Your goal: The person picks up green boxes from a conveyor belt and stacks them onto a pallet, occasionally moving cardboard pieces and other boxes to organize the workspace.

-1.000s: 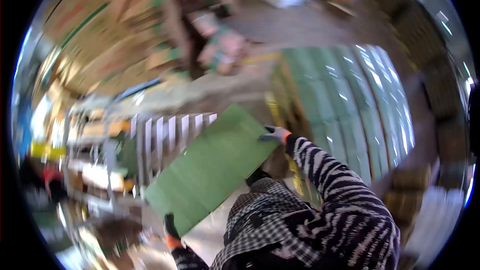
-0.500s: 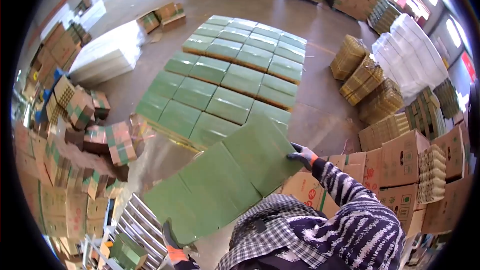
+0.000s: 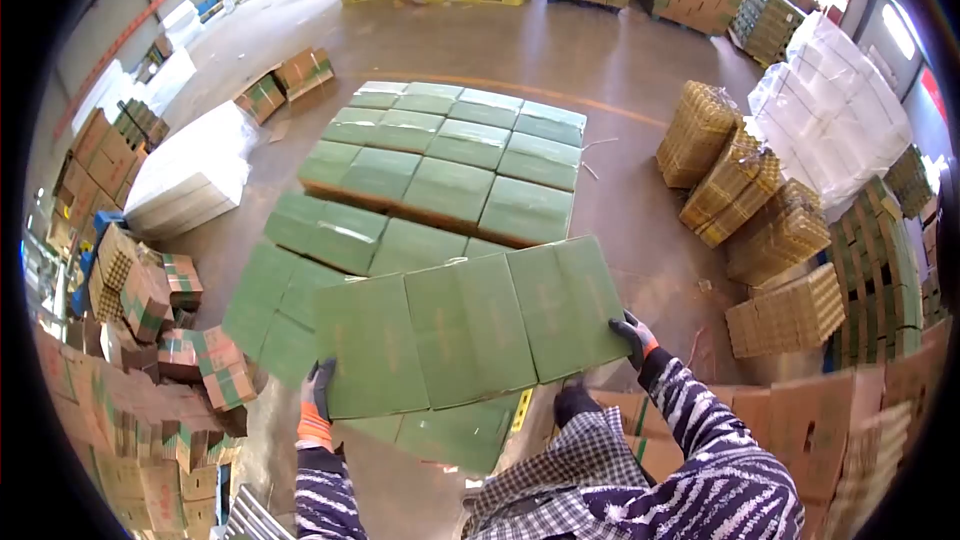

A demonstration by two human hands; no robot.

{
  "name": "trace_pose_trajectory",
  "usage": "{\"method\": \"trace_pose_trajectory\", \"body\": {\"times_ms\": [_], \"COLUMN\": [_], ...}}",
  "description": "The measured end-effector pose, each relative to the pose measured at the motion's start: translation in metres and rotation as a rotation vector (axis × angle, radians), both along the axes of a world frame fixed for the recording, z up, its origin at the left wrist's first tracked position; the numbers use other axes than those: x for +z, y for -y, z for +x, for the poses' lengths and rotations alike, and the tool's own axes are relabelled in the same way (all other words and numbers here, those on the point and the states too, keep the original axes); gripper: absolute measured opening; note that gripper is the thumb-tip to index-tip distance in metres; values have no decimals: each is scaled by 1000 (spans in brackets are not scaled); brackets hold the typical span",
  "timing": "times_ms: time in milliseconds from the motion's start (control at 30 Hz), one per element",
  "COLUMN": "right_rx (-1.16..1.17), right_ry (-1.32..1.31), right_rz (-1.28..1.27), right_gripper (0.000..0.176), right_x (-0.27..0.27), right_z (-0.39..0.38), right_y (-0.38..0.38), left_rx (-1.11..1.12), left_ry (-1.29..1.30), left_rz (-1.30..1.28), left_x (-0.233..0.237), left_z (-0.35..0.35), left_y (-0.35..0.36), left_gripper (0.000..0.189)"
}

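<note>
Holding a flat green cardboard box (image 3: 470,325) out over the green stacks (image 3: 450,170) on the floor (image 3: 560,50), the left hand (image 3: 318,392) and right hand (image 3: 634,336) each have a grip clamped on one end.

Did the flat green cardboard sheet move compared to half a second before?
Yes. The flat green cardboard sheet swung from slanted to nearly level, and it now overlaps more of the green cardboard stacks behind it.

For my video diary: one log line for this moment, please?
left hand grips flattened green carton | right hand grips opposite edge | below: green carton stacks
</note>
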State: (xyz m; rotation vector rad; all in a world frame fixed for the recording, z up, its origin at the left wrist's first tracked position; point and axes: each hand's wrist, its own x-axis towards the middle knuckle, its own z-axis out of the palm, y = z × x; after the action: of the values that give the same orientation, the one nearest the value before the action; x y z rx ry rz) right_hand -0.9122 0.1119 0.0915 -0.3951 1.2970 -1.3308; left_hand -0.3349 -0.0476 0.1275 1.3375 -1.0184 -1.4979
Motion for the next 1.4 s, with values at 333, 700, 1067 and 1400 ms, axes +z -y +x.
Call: {"method": "trace_pose_trajectory", "body": {"times_ms": [333, 700, 1067, 1400], "right_rx": [-155, -429, -365, -380], "right_ry": [27, -47, -112, -11], "right_rz": [-93, -91, -42, -186], "right_gripper": [54, 62, 67, 70], "right_x": [-82, -147, -127, -123], "right_z": [-217, -267, -252, -243], "right_y": [245, 439, 449, 481], "left_rx": [-173, -342, 677, 658], "left_ry": [104, 1753, -15, 222], "left_rz": [-102, -139, -240, -285], "left_x": [-39, -95, -209, -182], "left_z": [-258, -452, -505, -540], "left_y": [347, 613, 544, 591], "left_gripper": [34, 64, 101, 100]}}
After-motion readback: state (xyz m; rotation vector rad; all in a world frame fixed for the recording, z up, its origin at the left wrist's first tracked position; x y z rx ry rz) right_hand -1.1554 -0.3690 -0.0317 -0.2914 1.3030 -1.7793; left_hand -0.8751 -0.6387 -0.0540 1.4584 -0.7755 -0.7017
